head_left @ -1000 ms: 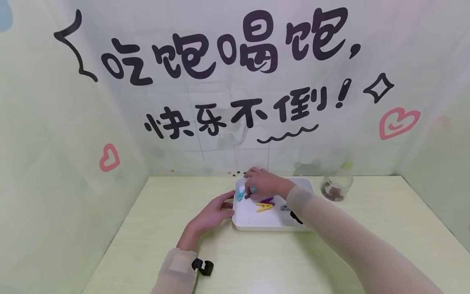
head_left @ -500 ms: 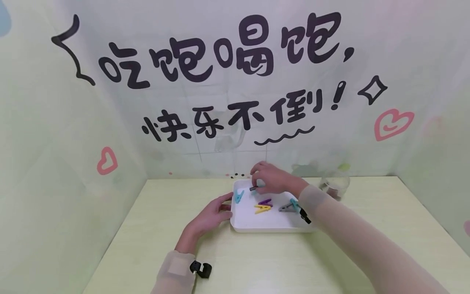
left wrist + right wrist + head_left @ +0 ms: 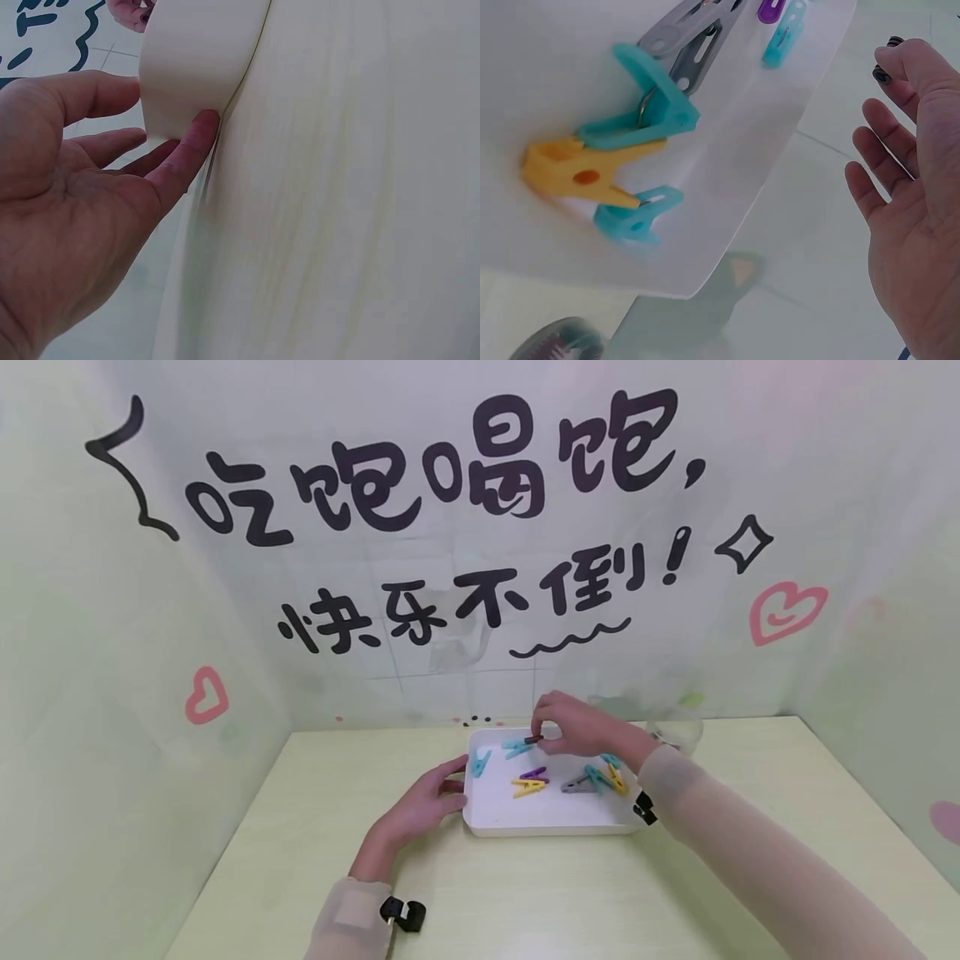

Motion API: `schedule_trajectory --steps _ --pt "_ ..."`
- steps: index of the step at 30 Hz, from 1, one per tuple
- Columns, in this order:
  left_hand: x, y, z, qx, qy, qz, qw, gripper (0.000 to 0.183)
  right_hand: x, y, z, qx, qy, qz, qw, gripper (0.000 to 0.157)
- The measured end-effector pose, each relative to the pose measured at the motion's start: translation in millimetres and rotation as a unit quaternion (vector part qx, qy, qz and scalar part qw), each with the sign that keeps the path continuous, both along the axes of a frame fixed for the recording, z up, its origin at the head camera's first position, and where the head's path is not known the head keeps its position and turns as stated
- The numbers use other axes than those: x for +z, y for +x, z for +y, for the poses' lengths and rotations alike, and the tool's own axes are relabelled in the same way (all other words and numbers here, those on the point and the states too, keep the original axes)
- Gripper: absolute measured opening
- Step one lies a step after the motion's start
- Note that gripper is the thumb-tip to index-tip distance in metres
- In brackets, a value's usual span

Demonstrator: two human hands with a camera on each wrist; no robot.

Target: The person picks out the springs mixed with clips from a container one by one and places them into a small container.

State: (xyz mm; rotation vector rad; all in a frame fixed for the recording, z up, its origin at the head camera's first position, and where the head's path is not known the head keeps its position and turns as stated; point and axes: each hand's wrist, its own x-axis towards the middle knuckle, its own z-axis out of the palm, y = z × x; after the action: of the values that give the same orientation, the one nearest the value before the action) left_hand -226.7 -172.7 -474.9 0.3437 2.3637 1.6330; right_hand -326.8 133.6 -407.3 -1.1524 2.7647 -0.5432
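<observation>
In the head view, my right hand [image 3: 577, 727] is over the back edge of a white tray [image 3: 510, 818]. It pinches a small dark brown, ridged piece [image 3: 533, 739] between thumb and index finger; the right wrist view shows only the piece's dark, striped ends [image 3: 883, 73], and its kind cannot be told. My left hand [image 3: 420, 802] touches the tray's left wall with extended fingers. Among the clothespins in the tray are a light blue one [image 3: 480, 764], a yellow one [image 3: 529, 787], a purple one [image 3: 534, 772] and a grey one [image 3: 576, 786].
At the tray's right end lie a teal clothespin [image 3: 660, 112], a yellow clothespin [image 3: 585, 171] and another teal one [image 3: 634, 221]. A clear glass jar [image 3: 690, 735] stands behind the right arm, partly hidden. A printed curtain [image 3: 360, 693] hangs behind the table [image 3: 345, 760].
My right hand has moved right along the tray's back edge with the dark piece, uncovering light blue clothespins at the back and others at the right. The left hand stays at the tray's wall.
</observation>
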Motion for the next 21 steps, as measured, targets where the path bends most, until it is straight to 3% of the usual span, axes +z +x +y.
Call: schedule_trajectory --steps 15,21 --pt "1.0 0.9 0 0.001 -0.003 0.003 1.0000 0.068 12.7 10.6 39 -0.033 -0.048 0.012 0.998 0.006" --pt "0.3 -0.1 0 -0.001 0.006 0.000 1.0000 0.068 14.8 16.5 53 -0.073 -0.081 -0.026 0.994 0.007"
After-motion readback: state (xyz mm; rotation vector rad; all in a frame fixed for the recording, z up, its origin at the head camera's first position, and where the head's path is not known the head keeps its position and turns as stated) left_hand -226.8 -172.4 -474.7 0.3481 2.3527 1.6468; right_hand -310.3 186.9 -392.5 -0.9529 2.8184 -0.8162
